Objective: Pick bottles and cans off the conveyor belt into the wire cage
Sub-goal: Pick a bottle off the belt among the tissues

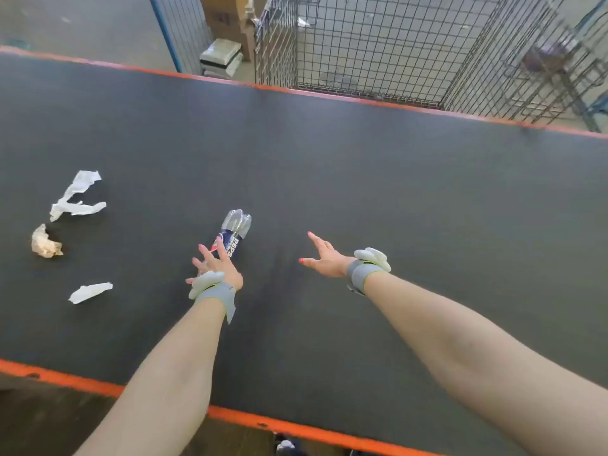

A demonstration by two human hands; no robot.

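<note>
Mid-reach: left hand [215, 266], fingers splayed, over the near end of the bottle [235, 230], not gripping; right hand [324, 258] spread loose alongside. Next: clasp it, toss into the wire cage [362, 60] ahead.

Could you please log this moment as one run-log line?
left hand: open, at bottle | right hand: open, empty | bottle: lying on belt | cage: beyond belt

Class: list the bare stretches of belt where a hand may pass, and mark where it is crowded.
Bare: the belt from the right hand to the far orange edge by the cage, and the strip along the near edge. Crowded: left of the bottle, where paper scraps and a crumpled wad lie.
</note>
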